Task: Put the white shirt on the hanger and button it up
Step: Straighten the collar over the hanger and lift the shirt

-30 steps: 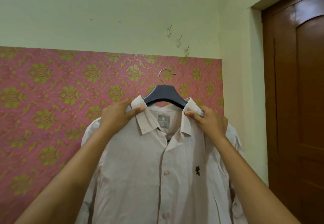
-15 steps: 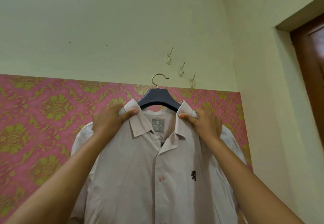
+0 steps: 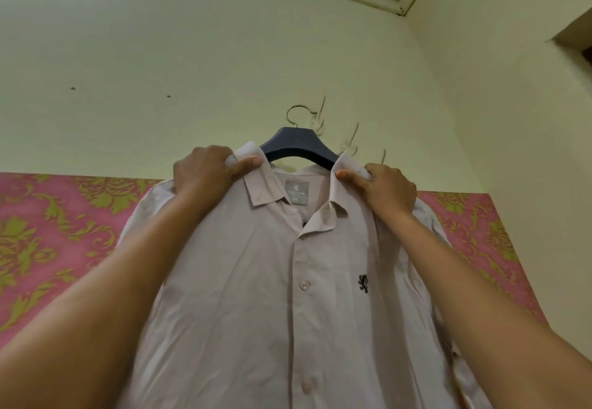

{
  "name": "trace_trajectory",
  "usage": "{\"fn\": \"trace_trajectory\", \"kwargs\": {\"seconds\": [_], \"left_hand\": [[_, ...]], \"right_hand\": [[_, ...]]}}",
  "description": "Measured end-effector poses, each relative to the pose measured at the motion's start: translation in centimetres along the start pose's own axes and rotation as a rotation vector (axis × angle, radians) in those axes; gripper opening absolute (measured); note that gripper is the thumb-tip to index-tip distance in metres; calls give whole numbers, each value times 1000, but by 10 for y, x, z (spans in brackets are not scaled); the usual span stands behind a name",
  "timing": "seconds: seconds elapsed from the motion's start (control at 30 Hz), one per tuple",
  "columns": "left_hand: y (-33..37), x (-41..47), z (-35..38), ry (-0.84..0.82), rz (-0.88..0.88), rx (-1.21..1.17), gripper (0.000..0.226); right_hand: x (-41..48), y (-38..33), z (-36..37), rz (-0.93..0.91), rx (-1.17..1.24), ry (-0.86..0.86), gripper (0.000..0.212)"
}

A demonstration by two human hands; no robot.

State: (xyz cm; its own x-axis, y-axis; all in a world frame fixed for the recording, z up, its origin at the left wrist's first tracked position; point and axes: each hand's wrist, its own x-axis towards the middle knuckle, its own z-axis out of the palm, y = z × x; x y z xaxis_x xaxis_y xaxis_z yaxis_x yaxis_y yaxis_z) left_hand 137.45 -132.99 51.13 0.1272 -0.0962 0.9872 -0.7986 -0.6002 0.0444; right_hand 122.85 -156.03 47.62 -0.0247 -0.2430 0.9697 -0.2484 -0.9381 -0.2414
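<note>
The white shirt (image 3: 256, 280) hangs on a dark hanger (image 3: 299, 147) with a metal hook (image 3: 296, 114), held up in front of the wall. Its front is buttoned below the open collar, and a small dark emblem sits on the chest. My left hand (image 3: 205, 175) pinches the left side of the collar at the shoulder. My right hand (image 3: 384, 189) pinches the right side of the collar. The hanger's arms are hidden inside the shirt. The metal hook sits just left of a wall hook (image 3: 320, 117); whether it touches is unclear.
Three small clear wall hooks, including one (image 3: 352, 142) behind the hanger and one (image 3: 382, 157) further right, are fixed in a slanting row on the pale green wall. Pink and gold patterned wallpaper (image 3: 48, 232) covers the lower wall. A side wall (image 3: 528, 152) stands at the right.
Both hands have lifted the shirt and hanger upward toward the wall hooks. The view has tilted up, so the brown door left the frame and the ceiling corner appeared.
</note>
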Motion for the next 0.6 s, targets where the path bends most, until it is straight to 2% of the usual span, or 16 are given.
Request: {"fn": "trace_trajectory", "kwargs": {"seconds": [0.33,0.6], "left_hand": [[8,74,11,102,37,83,66],[29,104,21,7,32,166,74]], "right_hand": [[68,8,29,3,79,22,63],[90,27,35,62,79,-66,65]]}}
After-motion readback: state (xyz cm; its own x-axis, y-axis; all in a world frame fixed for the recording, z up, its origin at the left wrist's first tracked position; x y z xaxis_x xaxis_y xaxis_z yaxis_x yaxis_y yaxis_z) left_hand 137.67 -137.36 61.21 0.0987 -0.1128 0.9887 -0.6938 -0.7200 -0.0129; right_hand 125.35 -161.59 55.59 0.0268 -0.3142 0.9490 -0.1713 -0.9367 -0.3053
